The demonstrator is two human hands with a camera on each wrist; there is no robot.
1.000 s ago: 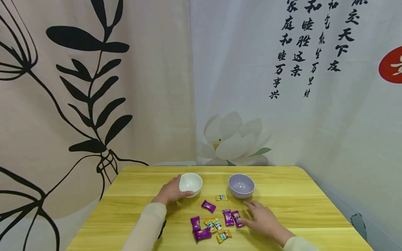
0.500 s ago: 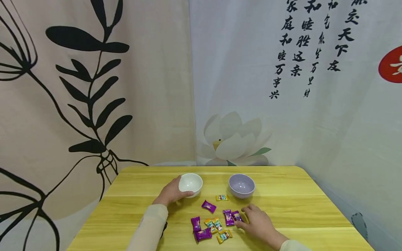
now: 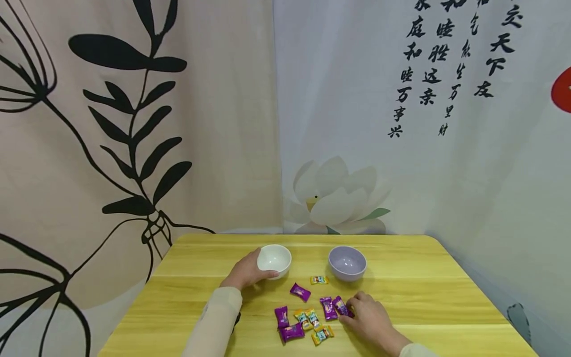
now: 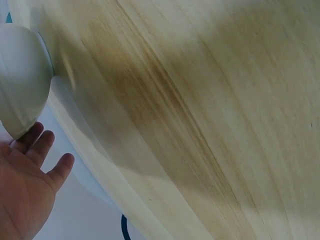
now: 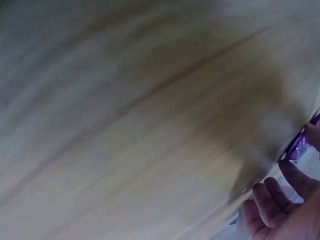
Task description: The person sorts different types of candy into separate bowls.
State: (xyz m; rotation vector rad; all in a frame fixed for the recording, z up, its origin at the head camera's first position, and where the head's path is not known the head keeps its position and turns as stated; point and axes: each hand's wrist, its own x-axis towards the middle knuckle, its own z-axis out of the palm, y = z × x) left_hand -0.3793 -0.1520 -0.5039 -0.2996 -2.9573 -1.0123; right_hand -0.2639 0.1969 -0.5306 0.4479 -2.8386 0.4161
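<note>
My left hand grips the white bowl at its left side, thumb along the near side. In the left wrist view the bowl meets the fingertips of that hand. On the right, my right hand pinches the end of a purple-wrapped candy between thumb and forefinger, low at the table. The right wrist view catches part of this purple candy between the fingers of the hand. Another purple candy lies just left of it.
A lavender bowl stands right of the white one. Several purple candies and yellow candies lie on the wooden table. One yellow candy sits near the lavender bowl. A printed curtain hangs behind.
My right hand has come back from near the lavender bowl and closed on the purple candy, which has turned slightly. The left hand stays on the white bowl. The head view has shifted slightly.
</note>
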